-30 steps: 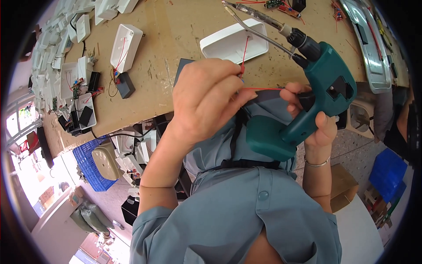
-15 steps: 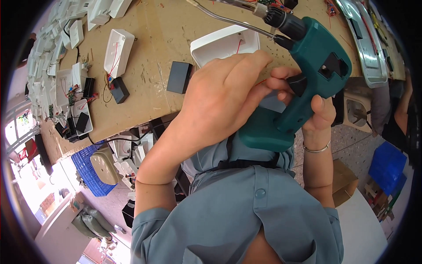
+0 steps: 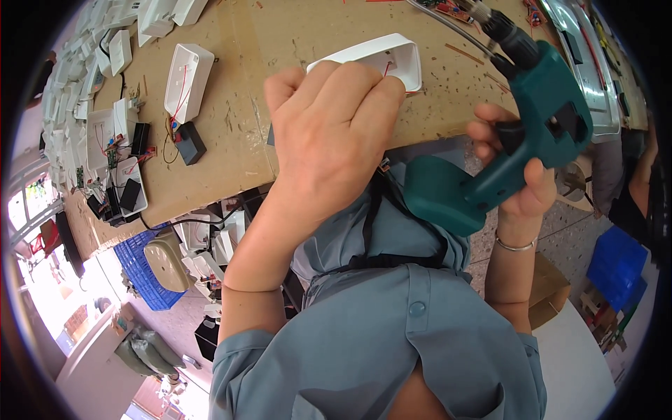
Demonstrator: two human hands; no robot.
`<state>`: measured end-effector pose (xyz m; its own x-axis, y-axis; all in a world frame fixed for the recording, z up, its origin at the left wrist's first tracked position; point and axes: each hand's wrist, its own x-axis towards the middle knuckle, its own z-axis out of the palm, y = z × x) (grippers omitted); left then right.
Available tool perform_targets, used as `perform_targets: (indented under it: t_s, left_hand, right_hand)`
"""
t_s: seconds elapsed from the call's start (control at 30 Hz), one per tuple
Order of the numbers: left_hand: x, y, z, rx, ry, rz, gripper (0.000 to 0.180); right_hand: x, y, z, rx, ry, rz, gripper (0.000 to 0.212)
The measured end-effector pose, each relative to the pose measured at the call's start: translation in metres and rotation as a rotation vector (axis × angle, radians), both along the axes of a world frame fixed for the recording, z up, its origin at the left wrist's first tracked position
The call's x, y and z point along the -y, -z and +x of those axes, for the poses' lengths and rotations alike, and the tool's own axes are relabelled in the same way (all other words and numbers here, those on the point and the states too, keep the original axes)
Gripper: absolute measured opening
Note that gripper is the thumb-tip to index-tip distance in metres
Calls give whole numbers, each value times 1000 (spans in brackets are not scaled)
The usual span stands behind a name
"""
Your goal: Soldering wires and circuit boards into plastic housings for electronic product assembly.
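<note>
My right hand [image 3: 533, 196] grips a dark green soldering gun [image 3: 505, 183] by its handle. A curved metal feed tube [image 3: 455, 28] runs along its front, and the tip points toward the far side of the table. My left hand [image 3: 334, 129] is closed, its knuckles up, over the near edge of a white plastic housing [image 3: 407, 63]. What its fingers pinch is hidden under the palm. A red wire [image 3: 387, 68] shows inside the housing. Just a sliver of a black box [image 3: 271, 136] peeks out left of my left hand.
Left on the table [image 3: 238, 84] lies another white housing [image 3: 190, 77], wired to a small black box [image 3: 190, 143]. Many white housings [image 3: 84, 70] pile up at the far left. A metal tray [image 3: 591, 77] stands at the right. Below hangs a blue basket [image 3: 143, 269].
My right hand has carried the soldering gun to the right, away from my left hand. My left hand has moved left and turned knuckles up, covering most of the black box.
</note>
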<state>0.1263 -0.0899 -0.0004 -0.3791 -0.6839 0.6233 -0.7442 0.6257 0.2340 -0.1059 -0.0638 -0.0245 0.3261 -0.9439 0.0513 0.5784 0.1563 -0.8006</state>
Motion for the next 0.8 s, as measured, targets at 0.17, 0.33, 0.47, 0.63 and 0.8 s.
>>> perform_targets:
  t_s: [0.17, 0.33, 0.47, 0.63, 0.8]
  left_hand:
    - [5, 0, 1, 18, -159, -73, 12]
    - [13, 14, 0, -47, -131, -30, 7]
    - [20, 23, -2, -103, -134, -114, 6]
    - [21, 27, -5, -67, -197, -151, 5]
    - [21, 25, -7, -6, -249, -148, 6]
  right_hand:
    - [-27, -12, -12, -226, 103, 34, 78]
    - [-57, -30, -13, -530, 255, 51, 80]
    - [-68, -30, -18, -684, 269, -52, 73]
    - [-75, -31, -19, -748, 253, 2, 66]
    - [-73, -33, -16, -760, 218, 34, 61]
